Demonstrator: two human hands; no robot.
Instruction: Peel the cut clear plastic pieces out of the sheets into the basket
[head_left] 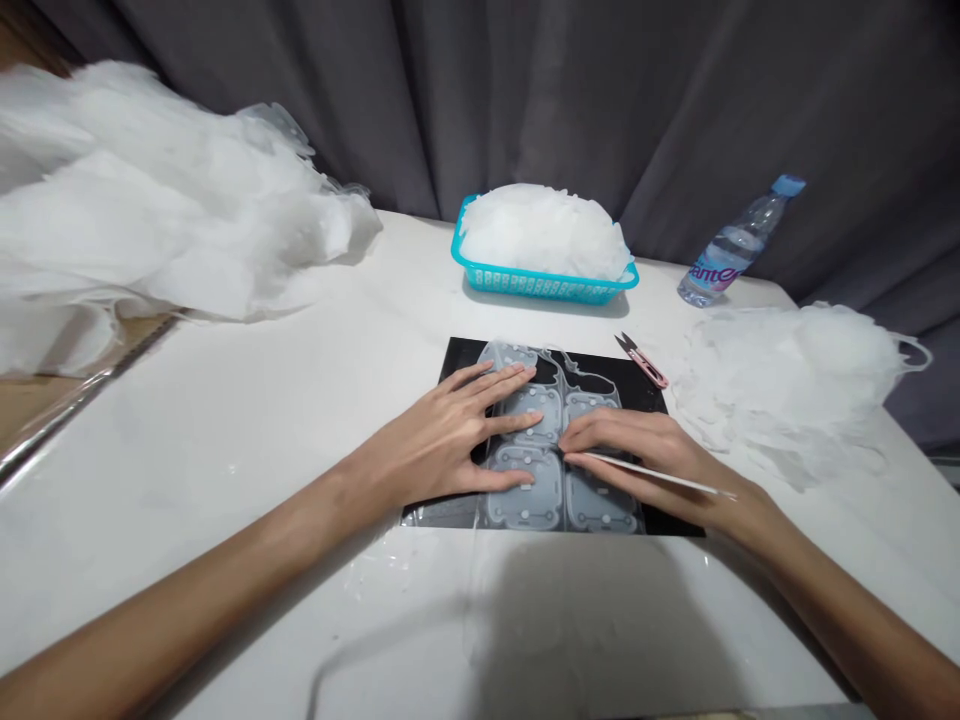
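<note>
A translucent moulded sheet [551, 490] with several rounded rectangular pieces lies on a black mat [660, 520] in the middle of the white table. My left hand [450, 435] rests flat on the sheet's left side, fingers spread. On the sheet's right side my right hand [649, 455] is closed around a thin white stick-like tool [660, 473] whose tip points left toward the sheet's centre.
Pink thread snips [643, 362] lie just beyond the mat. A turquoise basket [540, 282] heaped with white pieces stands behind. A water bottle [731, 250] lies at the back right. White scrap piles lie right [795, 385] and left [150, 220]. A dark curtain hangs behind.
</note>
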